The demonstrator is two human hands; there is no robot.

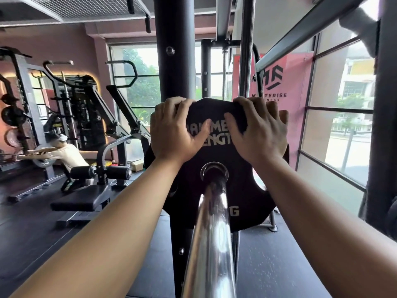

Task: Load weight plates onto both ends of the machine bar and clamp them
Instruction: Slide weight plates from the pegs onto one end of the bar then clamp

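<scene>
A black weight plate (pixel 217 151) with white lettering sits on the chrome bar sleeve (pixel 211 229), which runs from the bottom centre up through the plate's hole. My left hand (pixel 174 134) grips the plate's upper left rim, fingers curled over the top edge and thumb on the face. My right hand (pixel 257 132) grips the upper right rim the same way. No clamp is visible on the bar.
A black machine upright (pixel 174 61) stands just behind the plate. Glass windows (pixel 335 134) close off the right side. On the left are a padded bench (pixel 86 198), racks with plates, and a person exercising (pixel 64 153).
</scene>
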